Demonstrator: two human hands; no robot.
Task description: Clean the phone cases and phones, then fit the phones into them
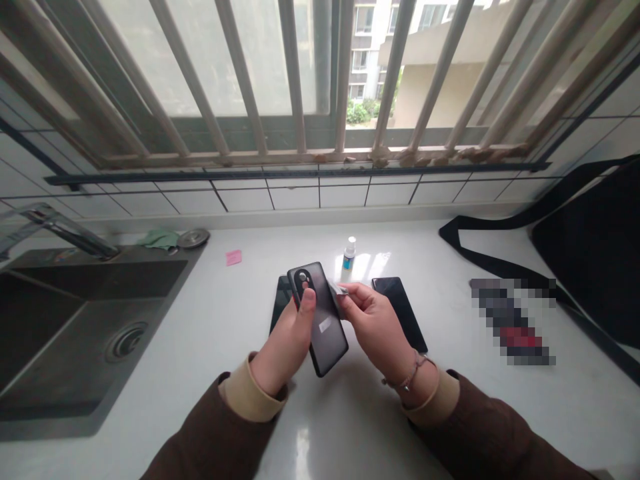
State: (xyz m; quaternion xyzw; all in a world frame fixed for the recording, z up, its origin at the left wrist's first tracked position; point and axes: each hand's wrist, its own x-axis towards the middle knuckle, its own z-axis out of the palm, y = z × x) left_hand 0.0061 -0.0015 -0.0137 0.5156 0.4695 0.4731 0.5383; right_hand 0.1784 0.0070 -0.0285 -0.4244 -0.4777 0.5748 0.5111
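Left grip: our left hand is closed around a dark frosted phone case, with the thumb across its lower edge near the round camera opening.
Right grip: our right hand is closed in a pinch on a small grey wipe, pressing it against the upper edge of the case.
Held item: we hold the case tilted in the air above the desk, between both hands, with a small white patch on its back.
Nearest on the desk: a black smartphone lies just beyond the right hand, and a second black smartphone lies partly hidden behind the left hand and the case.
Bottle: a small bottle with a white cap and blue label stands upright beyond the case.
Wrists: we wear brown sleeves with beige cuffs, and a thin bracelet circles the right wrist.
Left of us: a steel sink with a faucet, a green cloth and a pink note.
Right of us: a black bag and a pixelated object.
Ahead: a barred window.
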